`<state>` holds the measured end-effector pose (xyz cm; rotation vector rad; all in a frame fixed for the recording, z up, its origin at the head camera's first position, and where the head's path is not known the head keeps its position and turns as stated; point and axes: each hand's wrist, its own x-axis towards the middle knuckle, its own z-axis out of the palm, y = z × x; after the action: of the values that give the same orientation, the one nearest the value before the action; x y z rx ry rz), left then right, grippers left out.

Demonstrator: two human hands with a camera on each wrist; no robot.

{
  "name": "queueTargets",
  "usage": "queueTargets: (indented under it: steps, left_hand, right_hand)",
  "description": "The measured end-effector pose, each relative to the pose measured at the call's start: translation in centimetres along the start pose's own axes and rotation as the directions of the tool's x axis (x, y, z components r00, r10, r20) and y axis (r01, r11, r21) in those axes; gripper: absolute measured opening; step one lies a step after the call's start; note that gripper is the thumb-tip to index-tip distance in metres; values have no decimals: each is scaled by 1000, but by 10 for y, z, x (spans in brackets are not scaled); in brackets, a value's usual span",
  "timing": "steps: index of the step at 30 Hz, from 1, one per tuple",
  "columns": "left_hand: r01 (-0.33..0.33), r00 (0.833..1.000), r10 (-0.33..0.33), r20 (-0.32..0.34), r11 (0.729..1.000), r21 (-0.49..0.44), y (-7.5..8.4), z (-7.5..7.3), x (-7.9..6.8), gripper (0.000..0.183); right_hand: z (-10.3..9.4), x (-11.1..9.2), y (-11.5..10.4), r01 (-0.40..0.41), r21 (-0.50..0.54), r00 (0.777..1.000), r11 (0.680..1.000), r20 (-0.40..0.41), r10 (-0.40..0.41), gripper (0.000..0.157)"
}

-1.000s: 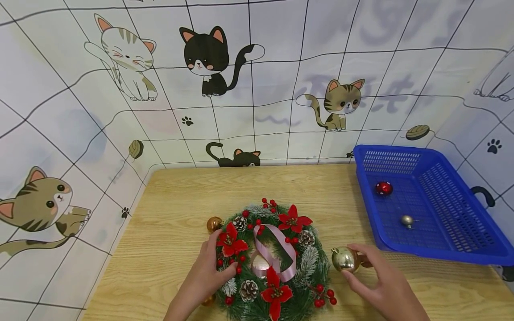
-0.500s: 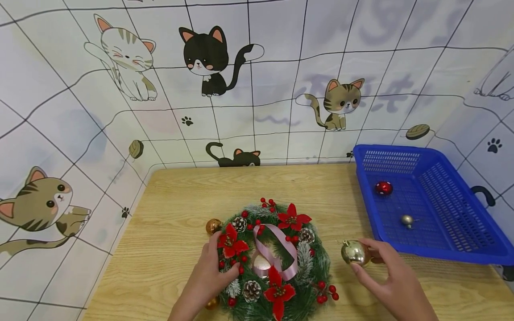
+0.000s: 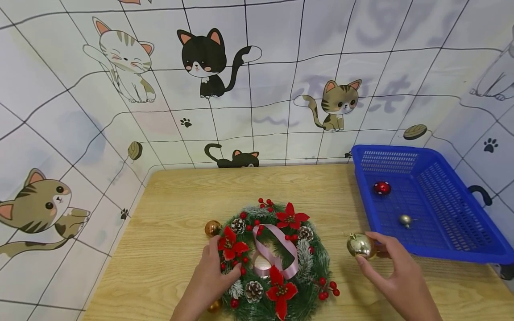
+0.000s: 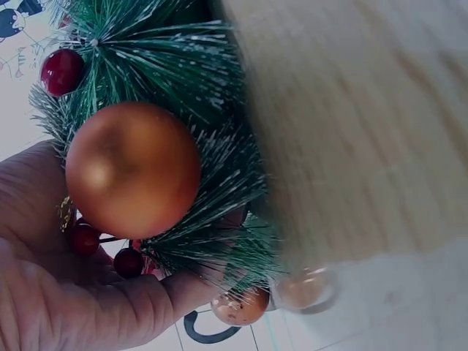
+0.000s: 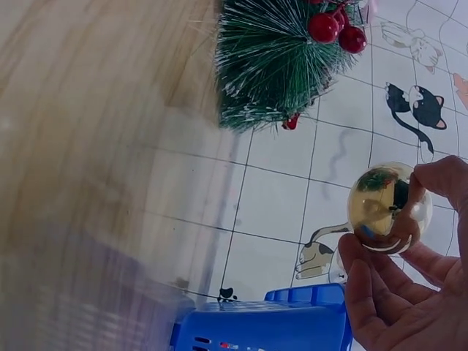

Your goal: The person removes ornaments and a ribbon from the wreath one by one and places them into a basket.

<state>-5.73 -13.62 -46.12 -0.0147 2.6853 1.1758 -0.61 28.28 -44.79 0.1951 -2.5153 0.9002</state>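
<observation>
A green Christmas wreath (image 3: 320, 263) with red poinsettias, pine cones and berries lies on the table. My left hand (image 3: 210, 269) grips its left side, thumb over the top; in the left wrist view the thumb and palm stand around the needles, close by a matte copper bauble (image 4: 133, 170). Between thumb and fingers, my right hand (image 3: 401, 272) pinches a shiny gold bauble (image 3: 359, 246), held right of the wreath and apart from it. Within the ring lie a pink ribbon (image 3: 290, 245) and a pale round ball (image 3: 262, 264). The left fingertips are partly hidden behind the wreath.
A blue plastic basket (image 3: 453, 253) stands at the right, holding a red spotted bauble (image 3: 382, 188) and a small gold one. Left of the wreath sit a copper bauble (image 3: 212, 228) and a second orange bauble (image 3: 215, 306), partly covered. Cat-patterned sheeting walls the wooden table (image 3: 176, 196).
My right hand has carried the gold bauble away from the wreath, rightward and slightly back toward the basket. My left hand keeps its grip; the wreath has barely shifted.
</observation>
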Motion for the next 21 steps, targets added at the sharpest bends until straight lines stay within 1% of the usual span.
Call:
queueTargets:
  steps: [5,9,12,17,21]
  left_hand:
    - [12,1000,-13,9,1000,26,4,-1,-3,98]
    - [16,1000,-16,12,998,54,7,-3,-8,104]
    - [17,1000,-18,16,998,56,8,-5,-10,104]
    - [1,1000,-2,31,999,53,4,-9,-14,99]
    - [-25,997,22,68,999,30,-1,-16,-15,98]
  right_hand:
    - [-5,3,2,-17,4,1000,1000,-5,17,65]
    - [-9,4,2,-43,-20,999,999,-5,43,63]
    - [-10,4,1,-54,-32,999,998,-4,54,62]
    - [-11,3,1,-50,-27,999,998,-16,50,62]
    - [-11,2,2,-51,-23,999,998,-20,50,63]
